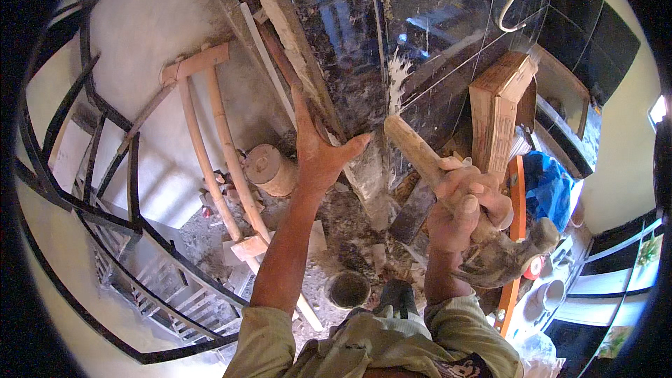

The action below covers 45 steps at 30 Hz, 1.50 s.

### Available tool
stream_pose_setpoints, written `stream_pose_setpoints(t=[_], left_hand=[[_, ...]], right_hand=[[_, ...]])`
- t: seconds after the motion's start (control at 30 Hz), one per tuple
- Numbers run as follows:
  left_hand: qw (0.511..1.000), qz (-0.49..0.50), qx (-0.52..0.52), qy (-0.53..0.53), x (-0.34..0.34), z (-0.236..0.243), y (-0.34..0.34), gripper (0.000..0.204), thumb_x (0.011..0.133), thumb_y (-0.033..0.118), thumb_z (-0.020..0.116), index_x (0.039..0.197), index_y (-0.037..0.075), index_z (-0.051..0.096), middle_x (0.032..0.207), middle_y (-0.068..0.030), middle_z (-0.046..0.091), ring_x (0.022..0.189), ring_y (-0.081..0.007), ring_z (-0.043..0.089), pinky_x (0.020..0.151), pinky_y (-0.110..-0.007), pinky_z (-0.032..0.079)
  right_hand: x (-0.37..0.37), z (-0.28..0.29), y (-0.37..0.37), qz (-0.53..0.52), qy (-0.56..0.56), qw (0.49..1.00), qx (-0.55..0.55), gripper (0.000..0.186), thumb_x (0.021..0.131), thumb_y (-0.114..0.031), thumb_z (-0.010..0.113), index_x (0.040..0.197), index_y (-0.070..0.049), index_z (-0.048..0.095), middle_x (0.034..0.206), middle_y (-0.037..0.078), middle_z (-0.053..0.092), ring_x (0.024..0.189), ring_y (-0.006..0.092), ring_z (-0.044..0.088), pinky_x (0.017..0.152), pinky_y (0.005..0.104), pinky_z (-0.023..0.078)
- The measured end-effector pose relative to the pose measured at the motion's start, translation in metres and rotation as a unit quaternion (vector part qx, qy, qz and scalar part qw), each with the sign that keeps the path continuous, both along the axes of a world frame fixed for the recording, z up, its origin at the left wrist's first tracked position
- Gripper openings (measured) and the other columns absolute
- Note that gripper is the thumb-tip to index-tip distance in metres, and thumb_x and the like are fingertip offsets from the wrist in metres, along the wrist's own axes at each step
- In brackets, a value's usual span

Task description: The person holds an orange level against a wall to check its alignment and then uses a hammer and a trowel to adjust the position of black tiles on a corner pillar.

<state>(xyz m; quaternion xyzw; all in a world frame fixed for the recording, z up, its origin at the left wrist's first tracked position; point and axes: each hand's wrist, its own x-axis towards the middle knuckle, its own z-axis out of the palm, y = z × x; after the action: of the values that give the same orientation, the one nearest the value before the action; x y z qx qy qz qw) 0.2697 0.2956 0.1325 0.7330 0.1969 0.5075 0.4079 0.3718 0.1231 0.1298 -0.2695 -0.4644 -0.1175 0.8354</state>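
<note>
My left hand [318, 152] is spread against the edge of an upright dark tiled surface [336, 42], beside a wooden strip [280, 21] that runs up along it. Its thumb points right across the tile corner, and no object is in it. My right hand [458, 203] is closed round the wooden handle [413, 147] of a hammer. The handle's free end points up and left, close to the tiles. Below the hand, toward my right forearm, is the dark, dusty metal head [504, 259] of the hammer.
On the left stand a wooden trestle [203, 126] and a black metal railing [133, 189]. A round drum-like block [271, 169] sits among rubble. A bucket [348, 289] is near my feet. To the right are a cardboard box [495, 119], a blue plastic bag [549, 185] and an orange bar [516, 203].
</note>
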Motion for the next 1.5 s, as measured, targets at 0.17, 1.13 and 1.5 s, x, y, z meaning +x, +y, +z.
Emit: stream_pose_setpoints(t=[0.17, 1.13, 1.5], left_hand=[[0.998, 0.004, 0.050, 0.033, 0.003, -0.007, 0.007, 0.124, 0.066, 0.006, 0.084, 0.154, -0.003, -0.002, 0.149, -0.0223, 0.030, 0.132, -0.0288, 0.041, 0.110, -0.038, 0.036], [1.000, 0.017, -0.003, 0.017, 0.006, 0.042, 0.007, 0.095, 0.064, -0.001, 0.081, 0.144, -0.001, 0.030, 0.128, -0.0129, 0.049, 0.112, -0.0226, 0.054, 0.099, -0.033, 0.045], [0.999, 0.027, 0.006, 0.024, 0.008, 0.040, 0.007, 0.094, 0.064, -0.001, 0.082, 0.143, 0.000, 0.031, 0.125, -0.0126, 0.051, 0.109, -0.0222, 0.057, 0.096, -0.034, 0.049]], right_hand=[[-0.005, -0.001, 0.003, 0.006, 0.008, 1.000, -0.009, 0.020, 0.096, -0.011, 0.055, 0.115, -0.009, 0.049, 0.084, 0.011, 0.052, 0.069, 0.0243, 0.060, 0.082, 0.0558, 0.051], [-0.018, -0.022, 0.012, 0.055, 0.038, 0.988, 0.138, 0.026, 0.084, 0.007, 0.061, 0.110, 0.005, 0.054, 0.083, 0.018, 0.060, 0.068, 0.0284, 0.065, 0.073, 0.0561, 0.057], [-0.016, -0.020, 0.016, 0.056, 0.028, 0.996, 0.066, 0.024, 0.094, -0.005, 0.055, 0.118, -0.004, 0.051, 0.084, 0.013, 0.055, 0.073, 0.0271, 0.062, 0.081, 0.0573, 0.052]])
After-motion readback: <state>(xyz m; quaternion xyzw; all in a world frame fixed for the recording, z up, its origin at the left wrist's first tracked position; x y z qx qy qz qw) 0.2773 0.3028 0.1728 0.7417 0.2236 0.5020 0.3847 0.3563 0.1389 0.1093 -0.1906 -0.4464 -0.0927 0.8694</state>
